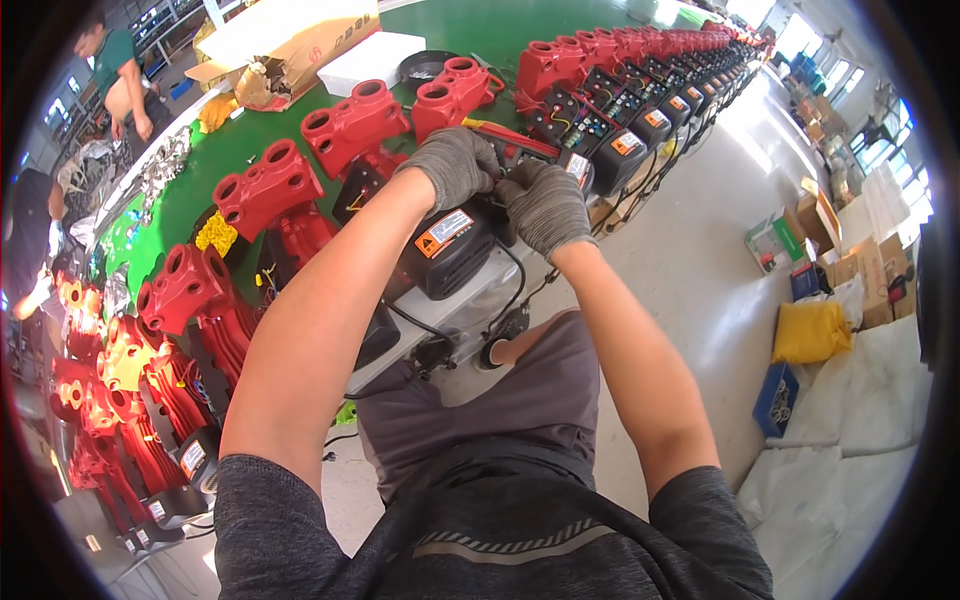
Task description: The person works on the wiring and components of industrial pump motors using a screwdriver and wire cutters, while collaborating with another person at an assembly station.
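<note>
Working beside a black cover [450,268] are 2 gloved hands [453,168] [548,208].

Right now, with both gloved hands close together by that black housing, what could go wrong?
The gloved left hand and gloved right hand could crowd each other beside the black housing. The black cable looping down beside it might snag the person's trouser leg.

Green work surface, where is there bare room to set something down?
Bare green work surface shows between the open brown cardboard box and the red metal castings, and right of the round black tray. Crowded: around the grey-gloved left hand and right hand, among black plastic housings.
</note>
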`<action>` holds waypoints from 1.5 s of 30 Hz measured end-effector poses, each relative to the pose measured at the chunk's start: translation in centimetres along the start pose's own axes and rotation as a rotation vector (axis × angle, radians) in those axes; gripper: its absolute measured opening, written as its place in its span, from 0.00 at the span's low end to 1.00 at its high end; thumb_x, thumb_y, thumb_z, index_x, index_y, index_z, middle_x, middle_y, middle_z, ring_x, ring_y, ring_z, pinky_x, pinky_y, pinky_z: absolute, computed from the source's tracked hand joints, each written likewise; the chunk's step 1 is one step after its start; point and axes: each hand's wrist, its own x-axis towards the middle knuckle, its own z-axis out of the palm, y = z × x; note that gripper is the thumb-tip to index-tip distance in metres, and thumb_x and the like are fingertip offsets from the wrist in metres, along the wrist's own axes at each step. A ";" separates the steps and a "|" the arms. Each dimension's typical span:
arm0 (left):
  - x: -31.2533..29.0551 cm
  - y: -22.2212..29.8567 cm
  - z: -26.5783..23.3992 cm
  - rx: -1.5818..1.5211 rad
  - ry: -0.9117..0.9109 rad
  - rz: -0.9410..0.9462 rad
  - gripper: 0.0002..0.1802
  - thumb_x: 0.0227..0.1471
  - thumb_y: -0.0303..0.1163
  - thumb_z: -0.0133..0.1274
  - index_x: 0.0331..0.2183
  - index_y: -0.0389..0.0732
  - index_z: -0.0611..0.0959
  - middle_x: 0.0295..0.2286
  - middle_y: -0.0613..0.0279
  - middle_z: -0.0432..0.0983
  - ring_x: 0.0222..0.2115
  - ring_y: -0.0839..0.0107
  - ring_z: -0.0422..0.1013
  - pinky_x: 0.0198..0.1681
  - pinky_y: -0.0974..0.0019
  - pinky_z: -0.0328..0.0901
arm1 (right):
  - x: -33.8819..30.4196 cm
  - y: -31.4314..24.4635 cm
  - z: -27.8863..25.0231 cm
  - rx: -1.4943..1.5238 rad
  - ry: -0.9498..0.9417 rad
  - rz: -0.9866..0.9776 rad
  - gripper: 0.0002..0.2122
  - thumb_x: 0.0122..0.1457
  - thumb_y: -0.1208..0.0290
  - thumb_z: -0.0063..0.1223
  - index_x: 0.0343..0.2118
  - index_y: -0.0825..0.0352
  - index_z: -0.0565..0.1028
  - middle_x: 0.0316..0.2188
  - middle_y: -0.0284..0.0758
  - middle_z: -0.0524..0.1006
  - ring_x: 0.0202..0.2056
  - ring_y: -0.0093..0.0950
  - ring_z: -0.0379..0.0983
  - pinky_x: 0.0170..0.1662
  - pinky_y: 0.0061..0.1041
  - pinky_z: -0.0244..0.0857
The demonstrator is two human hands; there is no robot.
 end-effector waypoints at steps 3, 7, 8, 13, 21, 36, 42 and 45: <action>0.0 0.2 0.2 0.066 0.011 0.017 0.12 0.43 0.31 0.65 0.34 0.39 0.89 0.32 0.53 0.84 0.33 0.62 0.79 0.43 0.62 0.72 | 0.6 0.0 -0.6 0.180 -0.167 0.174 0.14 0.55 0.64 0.57 0.41 0.67 0.81 0.29 0.48 0.82 0.33 0.44 0.80 0.38 0.39 0.72; -0.1 0.1 0.5 0.123 0.030 -0.006 0.12 0.43 0.29 0.63 0.35 0.40 0.89 0.32 0.51 0.84 0.34 0.59 0.80 0.43 0.60 0.72 | 0.4 -1.1 -2.6 0.417 -0.263 0.352 0.12 0.58 0.65 0.56 0.38 0.69 0.81 0.26 0.47 0.82 0.30 0.41 0.81 0.37 0.36 0.73; 0.0 0.5 0.7 0.119 0.023 0.000 0.12 0.43 0.29 0.63 0.35 0.40 0.89 0.32 0.51 0.84 0.34 0.59 0.80 0.43 0.60 0.72 | 0.1 -0.5 -3.4 0.415 -0.239 0.326 0.12 0.59 0.66 0.56 0.38 0.69 0.81 0.26 0.47 0.81 0.29 0.40 0.81 0.36 0.35 0.73; -0.2 1.5 0.6 0.258 0.040 0.017 0.12 0.43 0.28 0.61 0.34 0.42 0.89 0.31 0.49 0.82 0.34 0.54 0.79 0.43 0.58 0.72 | -0.4 4.8 -4.8 0.349 0.199 0.031 0.12 0.61 0.67 0.54 0.42 0.68 0.80 0.29 0.45 0.82 0.33 0.37 0.81 0.41 0.33 0.73; 0.0 1.4 0.6 0.304 -0.004 0.015 0.11 0.42 0.28 0.62 0.33 0.42 0.89 0.31 0.49 0.82 0.34 0.54 0.78 0.42 0.56 0.72 | -1.5 6.7 -3.9 0.392 0.081 0.148 0.12 0.63 0.68 0.54 0.47 0.68 0.77 0.35 0.43 0.82 0.37 0.31 0.80 0.44 0.29 0.71; -0.3 1.2 1.7 0.310 0.064 -0.086 0.11 0.44 0.29 0.61 0.34 0.44 0.88 0.33 0.50 0.82 0.38 0.52 0.78 0.45 0.55 0.71 | 0.8 7.0 -5.2 0.244 0.127 -0.064 0.11 0.62 0.66 0.55 0.42 0.66 0.79 0.32 0.44 0.82 0.35 0.37 0.81 0.42 0.31 0.72; -1.0 2.4 1.0 0.265 0.043 -0.045 0.10 0.45 0.29 0.62 0.33 0.41 0.87 0.31 0.49 0.82 0.36 0.52 0.78 0.43 0.55 0.71 | 9.1 5.2 -12.3 -0.033 0.180 -0.205 0.10 0.62 0.71 0.55 0.45 0.65 0.79 0.35 0.43 0.83 0.34 0.33 0.80 0.42 0.29 0.72; -1.2 2.2 0.8 0.245 0.060 0.004 0.08 0.45 0.27 0.61 0.32 0.40 0.86 0.29 0.49 0.81 0.33 0.51 0.78 0.40 0.55 0.71 | 14.4 4.9 -12.7 -0.246 0.055 -0.278 0.11 0.61 0.74 0.53 0.45 0.64 0.80 0.40 0.45 0.81 0.42 0.39 0.79 0.48 0.34 0.72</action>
